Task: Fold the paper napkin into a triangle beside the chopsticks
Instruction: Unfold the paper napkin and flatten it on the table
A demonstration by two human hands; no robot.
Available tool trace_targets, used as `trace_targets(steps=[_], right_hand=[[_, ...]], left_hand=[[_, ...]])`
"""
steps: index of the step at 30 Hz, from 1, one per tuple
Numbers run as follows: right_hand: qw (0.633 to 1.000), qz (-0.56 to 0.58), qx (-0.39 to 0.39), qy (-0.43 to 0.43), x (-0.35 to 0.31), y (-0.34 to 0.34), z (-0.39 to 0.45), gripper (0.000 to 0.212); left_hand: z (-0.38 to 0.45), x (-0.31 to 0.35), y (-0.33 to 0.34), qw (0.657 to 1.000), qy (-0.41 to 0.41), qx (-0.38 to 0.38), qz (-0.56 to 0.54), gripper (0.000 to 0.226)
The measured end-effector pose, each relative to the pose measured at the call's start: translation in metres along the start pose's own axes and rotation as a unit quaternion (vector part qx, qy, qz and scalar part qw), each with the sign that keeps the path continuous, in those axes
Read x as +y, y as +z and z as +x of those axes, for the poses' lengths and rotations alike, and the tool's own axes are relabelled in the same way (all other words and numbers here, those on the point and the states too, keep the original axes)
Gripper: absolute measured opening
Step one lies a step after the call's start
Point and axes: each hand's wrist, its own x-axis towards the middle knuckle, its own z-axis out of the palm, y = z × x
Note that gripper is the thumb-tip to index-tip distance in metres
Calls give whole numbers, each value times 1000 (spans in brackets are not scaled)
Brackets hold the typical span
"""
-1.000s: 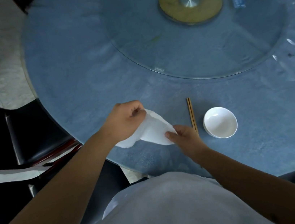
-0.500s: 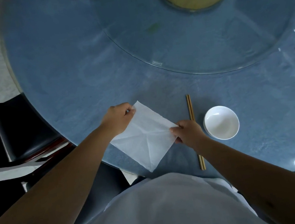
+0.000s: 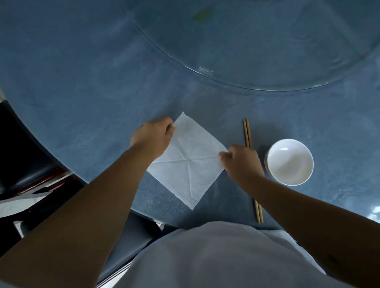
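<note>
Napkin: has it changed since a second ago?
Yes. The napkin, bunched up then, now lies spread flat left of the chopsticks, pinched by the left hand and right hand.

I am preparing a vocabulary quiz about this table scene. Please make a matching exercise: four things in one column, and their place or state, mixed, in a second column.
1. napkin
2. chopsticks
3. bowl
4. glass turntable

a. white, empty, rightmost
b. unfolded, pinched by both hands
c. clear, far side of table
d. a pair, between napkin and bowl

Pairs: 1-b, 2-d, 3-a, 4-c
</note>
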Motion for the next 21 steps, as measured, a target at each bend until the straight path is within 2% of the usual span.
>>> trace_targets(steps=[3, 5, 6, 8, 11, 13, 17, 19, 21], right_hand=[[1000, 0, 1, 12, 6, 2, 1, 29], [1000, 5, 11, 29, 7, 1, 1, 18], [999, 3, 22, 41, 6, 1, 0, 22], [998, 5, 50, 40, 7, 3, -4, 43], [994, -14, 92, -60, 1, 9, -11, 55], [980, -93, 97, -148, -4, 17, -12, 61], [927, -215, 36, -307, -12, 40, -11, 71], [910, -235, 4, -342, -10, 50, -8, 68], [906, -249, -16, -342, -5, 56, -3, 66]], left_hand=[[1, -1, 2, 1000, -2, -4, -1, 22], [-3, -1, 4, 999, 3, 28, -24, 23], [-7, -1, 5, 998, 9, 50, -31, 30], [-21, -2, 11, 996, 27, 82, -16, 48], [-48, 1, 23, 994, 62, 88, 30, 65], [-63, 5, 35, 994, 78, 54, 57, 72], [-83, 11, 58, 990, 104, 16, 91, 72], [-85, 9, 64, 985, 115, 12, 126, 68], [-83, 2, 66, 982, 122, -2, 146, 70]])
